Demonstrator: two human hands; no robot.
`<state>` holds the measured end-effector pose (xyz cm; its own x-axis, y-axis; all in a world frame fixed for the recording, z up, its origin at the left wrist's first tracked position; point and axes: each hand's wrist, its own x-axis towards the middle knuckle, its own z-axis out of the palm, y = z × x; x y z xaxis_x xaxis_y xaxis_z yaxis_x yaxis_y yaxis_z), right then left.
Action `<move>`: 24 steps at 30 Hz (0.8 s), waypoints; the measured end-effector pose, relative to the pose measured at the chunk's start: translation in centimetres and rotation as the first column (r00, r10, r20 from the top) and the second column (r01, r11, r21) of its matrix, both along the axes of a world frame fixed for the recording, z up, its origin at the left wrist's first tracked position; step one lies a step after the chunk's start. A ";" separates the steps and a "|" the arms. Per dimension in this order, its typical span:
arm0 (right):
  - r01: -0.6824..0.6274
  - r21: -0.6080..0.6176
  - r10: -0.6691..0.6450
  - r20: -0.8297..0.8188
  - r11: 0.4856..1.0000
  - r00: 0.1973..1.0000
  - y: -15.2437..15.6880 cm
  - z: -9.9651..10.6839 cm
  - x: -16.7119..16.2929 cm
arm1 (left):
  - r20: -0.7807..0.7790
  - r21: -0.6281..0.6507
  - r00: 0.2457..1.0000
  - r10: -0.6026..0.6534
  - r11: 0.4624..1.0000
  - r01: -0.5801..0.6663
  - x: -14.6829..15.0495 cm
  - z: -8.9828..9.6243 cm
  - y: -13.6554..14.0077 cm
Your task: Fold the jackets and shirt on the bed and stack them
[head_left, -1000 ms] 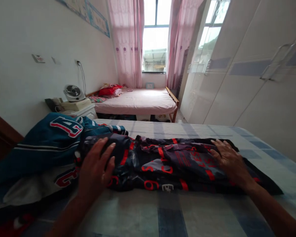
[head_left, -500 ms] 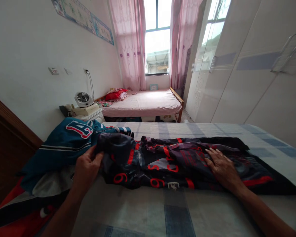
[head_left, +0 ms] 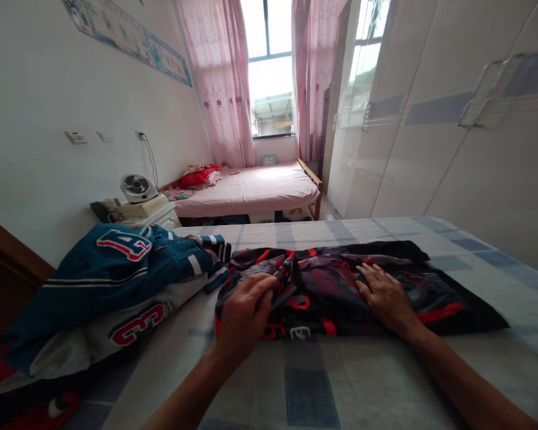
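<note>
A black shirt point(head_left: 329, 286) with red lettering and stripes lies lengthwise across the checked bed, its left end turned inward. My left hand point(head_left: 248, 307) is closed on the cloth at that left end, fingers bent and thumb toward the fabric. Farther right, my right hand point(head_left: 383, 295) rests flat on the shirt with its fingers spread. To the left of my left hand lies a pile of clothes, topped by a teal jacket point(head_left: 85, 263) with a white and red letter.
Blue and white checked sheet point(head_left: 311, 394) covers the near bed. Beyond it stand a second bed point(head_left: 251, 191) with pink bedding, a nightstand point(head_left: 164, 216) bearing a small fan point(head_left: 137, 186), and pink curtains point(head_left: 219, 89). White wardrobes point(head_left: 412, 155) line the right side.
My left hand has moved right, bringing the shirt's left end inward over the rest. My right hand stays flat on the shirt. The view has shifted slightly right.
</note>
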<state>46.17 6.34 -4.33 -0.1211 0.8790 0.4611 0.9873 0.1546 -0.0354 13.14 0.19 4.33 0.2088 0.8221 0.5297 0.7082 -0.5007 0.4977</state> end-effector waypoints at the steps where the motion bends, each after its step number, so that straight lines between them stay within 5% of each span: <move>1: 0.001 -0.004 -0.001 -0.001 1.000 1.000 0.0 0.0 0.0 | 0.041 -0.002 0.992 0.116 0.993 -0.116 -1.3 -0.3 0.2; 4: -0.001 -0.019 0.001 -0.003 1.000 1.000 0.0 0.1 -0.1 | 0.032 -0.161 0.921 0.388 0.911 -0.379 -5.7 -1.6 1.6; 9: 0.016 -0.043 -0.017 -0.021 0.999 1.000 -0.2 0.2 -0.3 | -0.027 -0.495 0.890 0.456 0.767 -0.408 -9.6 -3.6 2.9; 13: 0.030 -0.049 -0.033 -0.068 0.998 0.997 -0.6 1.5 -0.9 | 0.199 -0.738 0.879 0.434 0.656 -0.157 -9.6 -2.9 2.9; 16: -0.036 0.014 0.038 -0.101 0.999 0.994 -1.2 4.2 -2.8 | 0.387 -0.831 0.785 0.484 0.552 0.070 -9.3 -1.9 2.9; 20: -0.193 0.071 0.200 -0.113 0.979 0.973 -1.9 8.0 -7.5 | 0.569 -0.812 0.649 0.505 0.469 0.346 -8.6 -1.3 3.0; 24: -0.271 0.042 0.274 -0.139 0.962 0.952 -1.6 7.7 -12.2 | 0.661 -0.747 0.492 0.567 0.438 0.500 -7.9 -1.6 3.0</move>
